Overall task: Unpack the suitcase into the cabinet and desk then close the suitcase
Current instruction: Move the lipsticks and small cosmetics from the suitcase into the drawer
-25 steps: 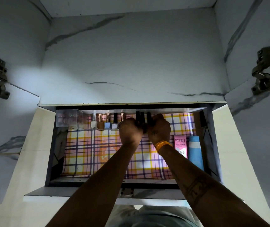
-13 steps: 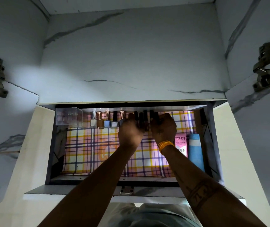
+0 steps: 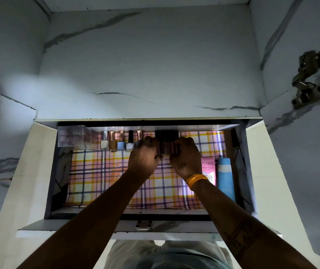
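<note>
An open drawer [image 3: 128, 212] of the cabinet is lined with a checked pink, yellow and purple sheet [image 3: 101, 179]. At its far edge my left hand [image 3: 143, 156] and my right hand [image 3: 186, 158] hold a cluster of dark upright tubes [image 3: 167, 140] between them, fingers curled round the tubes. A row of nail polish bottles [image 3: 116, 142] stands just left of my left hand. No suitcase is in view.
A clear plastic box [image 3: 73, 135] sits in the drawer's far left corner. A pink Pond's carton [image 3: 208, 169] and a blue tube [image 3: 226, 179] lie at the right side. Marble-patterned cabinet shelf [image 3: 145, 74] lies above; door hinges [image 3: 308, 80] at both sides.
Both hands have moved a little towards the drawer's far edge with the dark tubes, which now stand pressed together in a tighter cluster.
</note>
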Motion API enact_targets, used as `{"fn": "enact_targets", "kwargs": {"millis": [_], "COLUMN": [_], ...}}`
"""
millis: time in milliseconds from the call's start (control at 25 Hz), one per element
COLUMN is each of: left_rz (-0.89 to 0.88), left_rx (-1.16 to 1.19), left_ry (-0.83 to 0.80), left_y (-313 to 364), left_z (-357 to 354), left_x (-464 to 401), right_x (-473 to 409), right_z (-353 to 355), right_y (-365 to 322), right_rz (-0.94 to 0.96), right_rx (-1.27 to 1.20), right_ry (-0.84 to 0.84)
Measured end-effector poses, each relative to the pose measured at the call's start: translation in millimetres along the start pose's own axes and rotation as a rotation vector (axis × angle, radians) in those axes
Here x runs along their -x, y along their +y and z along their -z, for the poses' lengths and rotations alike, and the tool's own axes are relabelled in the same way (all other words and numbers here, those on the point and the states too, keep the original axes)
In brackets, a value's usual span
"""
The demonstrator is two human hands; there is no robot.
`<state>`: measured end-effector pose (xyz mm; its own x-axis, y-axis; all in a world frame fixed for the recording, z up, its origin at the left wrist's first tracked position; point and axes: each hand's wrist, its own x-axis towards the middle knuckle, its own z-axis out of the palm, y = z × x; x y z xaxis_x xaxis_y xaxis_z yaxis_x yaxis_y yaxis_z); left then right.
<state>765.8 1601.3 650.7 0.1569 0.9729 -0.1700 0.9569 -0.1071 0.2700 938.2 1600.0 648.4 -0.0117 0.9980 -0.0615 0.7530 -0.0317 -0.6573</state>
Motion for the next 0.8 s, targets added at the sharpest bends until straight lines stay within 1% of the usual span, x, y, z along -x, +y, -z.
{"fn": "enact_targets", "kwargs": {"millis": [120,240,400,600,800], "left_rz": [0.012,0.014,0.031,-0.020,-0.006], "left_rx": [0.015,0.047,0.070,0.067,0.087], "left_ry": [-0.026,-0.013,-0.009,0.012,0.038], "left_y": [-0.5,3.2,5.6,-2.6,1.3], "left_z": [-2.3,-6.3,-4.8,-5.6,-4.7], "left_x": [-1.2,1.5,4.7,3.2,7.0], "right_x": [2.4,3.5,7.0,1.8,5.2], "right_z": [-2.4,-3.4,-3.7,-7.2,-5.4], "right_y": [-4.5,-0.8,3.5,1.0,3.5], "right_rz": [0.062,0.050,0.043,0.032,0.001], "right_rx": [0.000,-0.019,-0.004,0.003,-0.015], "right_ry": [-0.028,-0.037,-0.104,-0.052,-0.087]}}
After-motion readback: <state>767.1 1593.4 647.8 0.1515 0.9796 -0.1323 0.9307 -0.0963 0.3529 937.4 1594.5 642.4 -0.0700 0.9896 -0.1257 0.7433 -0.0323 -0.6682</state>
